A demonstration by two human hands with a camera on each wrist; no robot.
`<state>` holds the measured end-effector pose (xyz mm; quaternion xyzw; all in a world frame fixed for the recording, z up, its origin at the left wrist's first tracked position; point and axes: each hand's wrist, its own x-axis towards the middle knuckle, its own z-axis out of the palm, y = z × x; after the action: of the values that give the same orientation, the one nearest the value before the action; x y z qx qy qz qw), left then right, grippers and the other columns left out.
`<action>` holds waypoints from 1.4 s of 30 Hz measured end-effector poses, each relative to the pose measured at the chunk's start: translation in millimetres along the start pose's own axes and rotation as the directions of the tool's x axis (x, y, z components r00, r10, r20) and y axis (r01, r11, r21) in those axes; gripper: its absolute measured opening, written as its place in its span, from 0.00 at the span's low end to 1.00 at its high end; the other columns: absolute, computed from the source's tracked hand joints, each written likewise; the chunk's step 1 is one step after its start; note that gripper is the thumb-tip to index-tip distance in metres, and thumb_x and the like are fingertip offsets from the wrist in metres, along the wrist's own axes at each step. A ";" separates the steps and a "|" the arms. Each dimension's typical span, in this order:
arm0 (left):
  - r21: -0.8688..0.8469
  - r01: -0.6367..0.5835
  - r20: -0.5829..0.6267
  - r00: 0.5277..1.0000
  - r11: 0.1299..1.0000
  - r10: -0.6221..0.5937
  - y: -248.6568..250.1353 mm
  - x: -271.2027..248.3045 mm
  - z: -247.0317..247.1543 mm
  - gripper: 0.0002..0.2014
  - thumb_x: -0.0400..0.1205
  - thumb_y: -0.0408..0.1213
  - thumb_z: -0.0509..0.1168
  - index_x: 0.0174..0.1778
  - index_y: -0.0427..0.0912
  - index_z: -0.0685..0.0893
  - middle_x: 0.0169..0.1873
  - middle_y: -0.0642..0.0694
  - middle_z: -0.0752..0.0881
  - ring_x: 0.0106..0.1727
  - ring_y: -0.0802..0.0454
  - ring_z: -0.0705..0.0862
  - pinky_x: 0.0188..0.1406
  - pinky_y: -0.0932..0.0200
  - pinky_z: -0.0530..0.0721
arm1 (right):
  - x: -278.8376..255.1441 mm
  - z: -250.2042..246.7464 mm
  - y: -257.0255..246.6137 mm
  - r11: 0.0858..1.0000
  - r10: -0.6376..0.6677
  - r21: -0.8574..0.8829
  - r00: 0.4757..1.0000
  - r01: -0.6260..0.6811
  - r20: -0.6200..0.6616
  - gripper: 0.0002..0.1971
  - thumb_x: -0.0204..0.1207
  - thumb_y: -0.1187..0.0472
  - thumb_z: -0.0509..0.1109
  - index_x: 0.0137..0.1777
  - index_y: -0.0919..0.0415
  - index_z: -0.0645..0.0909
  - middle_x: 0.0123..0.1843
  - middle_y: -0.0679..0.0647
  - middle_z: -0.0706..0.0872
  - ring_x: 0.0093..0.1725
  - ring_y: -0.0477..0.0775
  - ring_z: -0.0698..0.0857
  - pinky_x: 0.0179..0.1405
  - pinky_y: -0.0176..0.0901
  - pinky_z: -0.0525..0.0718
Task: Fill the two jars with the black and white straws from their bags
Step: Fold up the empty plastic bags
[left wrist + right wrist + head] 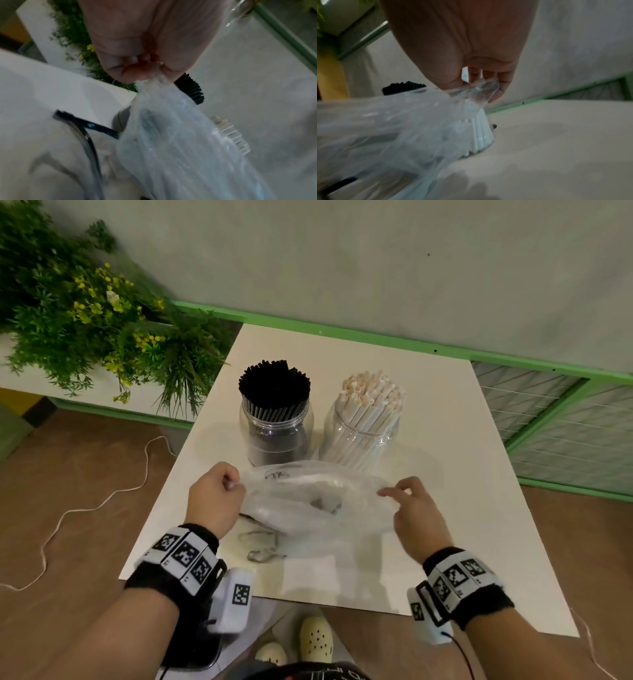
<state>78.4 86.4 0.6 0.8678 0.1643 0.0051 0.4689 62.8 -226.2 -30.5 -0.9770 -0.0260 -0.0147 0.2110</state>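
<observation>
Two clear jars stand mid-table: the left jar [276, 433] is packed with black straws [274, 383], the right jar [359, 440] with white straws [371, 398]. In front of them a clear plastic bag [315, 501] is stretched between my hands; I see no straws in it. My left hand [219, 494] pinches its left end [154, 83] in a closed fist. My right hand [407, 505] pinches the right end [481, 88] between thumb and fingertips. The black straws [193, 90] and white straws [479, 132] show behind the bag in the wrist views.
Rubber bands [260, 546] lie on the white table [445, 440] under the bag, near the front edge. A planter of green plants [85, 320] stands at the left. A green-framed mesh panel [565, 422] runs along the right. A white cord [102, 501] trails across the floor.
</observation>
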 end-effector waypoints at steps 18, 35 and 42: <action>-0.547 0.202 0.497 0.859 0.813 0.121 79.0 -22.5 -2.8 0.16 0.74 0.50 0.67 0.38 0.38 0.81 0.48 0.36 0.84 0.50 0.45 0.82 0.55 0.49 0.86 | 5.2 -71.2 -82.7 0.875 -0.282 0.334 0.929 0.351 -0.238 0.12 0.79 0.58 0.71 0.61 0.53 0.82 0.52 0.46 0.81 0.53 0.46 0.79 0.54 0.30 0.73; -0.659 0.237 0.521 0.829 0.714 0.205 136.2 -62.2 52.1 0.08 0.74 0.44 0.66 0.44 0.44 0.84 0.46 0.47 0.84 0.49 0.55 0.82 0.70 0.44 0.76 | 13.7 -109.5 -80.7 0.314 -0.123 0.948 0.989 -0.039 0.081 0.09 0.74 0.69 0.75 0.52 0.58 0.86 0.44 0.57 0.83 0.46 0.50 0.83 0.49 0.37 0.83; -0.576 0.045 0.172 0.983 0.816 0.067 131.9 -54.0 56.3 0.06 0.83 0.34 0.63 0.54 0.44 0.81 0.47 0.49 0.83 0.52 0.51 0.80 0.46 0.59 0.80 | 12.7 -129.3 -51.4 0.275 -0.164 0.961 0.984 -0.019 0.066 0.08 0.67 0.65 0.76 0.42 0.51 0.86 0.38 0.57 0.74 0.39 0.54 0.73 0.44 0.41 0.77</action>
<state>73.5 -41.7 84.4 0.6826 0.1060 -0.0230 0.7227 70.2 -232.3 109.0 -0.6499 -0.0904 0.0688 0.7515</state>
